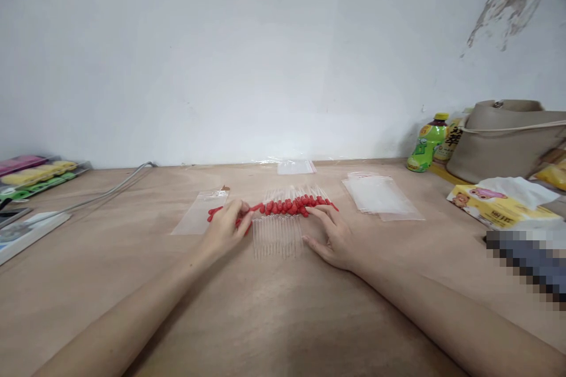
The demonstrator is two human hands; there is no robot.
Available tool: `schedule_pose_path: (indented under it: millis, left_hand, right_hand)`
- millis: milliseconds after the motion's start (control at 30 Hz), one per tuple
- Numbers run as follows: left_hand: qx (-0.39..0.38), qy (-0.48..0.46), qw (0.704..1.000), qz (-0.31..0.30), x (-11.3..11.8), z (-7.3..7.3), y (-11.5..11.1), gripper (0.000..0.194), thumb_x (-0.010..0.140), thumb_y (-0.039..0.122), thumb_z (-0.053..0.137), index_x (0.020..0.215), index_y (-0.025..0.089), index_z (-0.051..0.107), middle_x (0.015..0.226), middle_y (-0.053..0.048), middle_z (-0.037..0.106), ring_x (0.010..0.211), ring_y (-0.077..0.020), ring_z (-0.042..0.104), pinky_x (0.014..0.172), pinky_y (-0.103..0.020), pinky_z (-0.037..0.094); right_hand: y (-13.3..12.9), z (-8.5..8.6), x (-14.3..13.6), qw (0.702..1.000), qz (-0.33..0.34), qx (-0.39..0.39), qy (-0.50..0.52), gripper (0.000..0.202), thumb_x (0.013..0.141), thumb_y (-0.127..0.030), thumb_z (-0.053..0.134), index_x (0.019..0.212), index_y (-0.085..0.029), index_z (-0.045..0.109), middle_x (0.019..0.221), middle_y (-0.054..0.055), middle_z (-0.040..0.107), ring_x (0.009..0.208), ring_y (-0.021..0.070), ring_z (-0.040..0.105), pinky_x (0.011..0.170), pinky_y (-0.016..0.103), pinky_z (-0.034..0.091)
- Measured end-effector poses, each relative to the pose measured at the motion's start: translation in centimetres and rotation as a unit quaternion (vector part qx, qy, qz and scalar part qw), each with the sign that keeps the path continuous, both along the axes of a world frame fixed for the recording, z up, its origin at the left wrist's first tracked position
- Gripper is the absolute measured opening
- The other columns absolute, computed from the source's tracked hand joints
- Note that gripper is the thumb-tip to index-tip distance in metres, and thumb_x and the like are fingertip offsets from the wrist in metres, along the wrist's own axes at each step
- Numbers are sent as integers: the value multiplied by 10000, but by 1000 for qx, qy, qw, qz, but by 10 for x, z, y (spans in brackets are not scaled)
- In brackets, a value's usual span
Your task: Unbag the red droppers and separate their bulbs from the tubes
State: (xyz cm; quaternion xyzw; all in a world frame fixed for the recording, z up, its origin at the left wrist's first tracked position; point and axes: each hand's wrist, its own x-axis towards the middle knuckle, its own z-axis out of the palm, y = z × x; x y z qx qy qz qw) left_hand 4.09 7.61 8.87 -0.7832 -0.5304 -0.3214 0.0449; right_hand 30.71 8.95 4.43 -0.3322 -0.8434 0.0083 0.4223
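In the middle of the table, thin clear tubes (pixel 277 238) lie side by side in a row, pointing toward me. Across their far ends runs a band of red, bulb-like pieces (pixel 287 206), similar to dropper bulbs. More clear tubes (pixel 295 193) stick out beyond the band. My left hand (pixel 229 222) is closed in a pinch at the band's left end, on a red piece. Other red pieces show on both sides of its fingers. My right hand (pixel 331 235) rests with fingers apart at the right end, fingertips touching the red pieces and thumb beside the tubes.
Flat clear plastic bags lie at left (pixel 194 218), at right (pixel 382 197) and by the wall (pixel 296 167). Farther right are a green bottle (pixel 428 144), a beige bag (pixel 508 141) and a yellow tissue pack (pixel 495 206). A grey cable (pixel 119 189) crosses the left side.
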Motion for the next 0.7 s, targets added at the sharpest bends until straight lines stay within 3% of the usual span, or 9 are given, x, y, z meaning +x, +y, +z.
schedule_pose_path:
  millis: [167,300,467,633,700]
  left_hand:
    - [56,12,992,-110,7,-31,-20,96,832,204,449,738,189,434,816,-29,579,792,-129,567,691,-239,443]
    - [68,11,988,-140,14,-41,-22,71,822,172,472,758,187,447,852,-33,582,768,-113,565,688,-231,456]
    - [109,-1,979,-172,18,-42,-22,19,810,164,493,812,183,487,858,-40,597,755,-118,578,671,-234,473]
    - [112,55,982,-144,29,-33,-23,394,798,268,536,1173,176,457,1143,-107,555,1094,-225,490,909,-388,408]
    - [107,83,977,-163,33,-31,-21,345,808,269,533,1144,199,505,1160,-81,564,1129,-226,468,928,-400,390]
  right_hand:
    - [0,1,0,999,2,46,-20,604,793,-371,532,1318,-173,311,1266,139,410,1170,257,386,957,433,358]
    - [2,-1,-1,993,53,73,-77,428,818,-354,517,1214,-198,467,1231,110,485,1157,245,410,942,440,358]
    - [6,-5,-4,990,78,100,-66,212,836,-288,518,1009,-201,605,1090,69,596,1095,218,462,908,422,371]
    - [4,-3,-7,989,89,98,-67,168,838,-262,517,952,-215,630,983,40,644,1024,202,500,883,408,372]
    - [2,-1,-8,989,93,97,-65,167,834,-269,525,955,-220,630,959,30,654,1004,197,508,886,405,366]
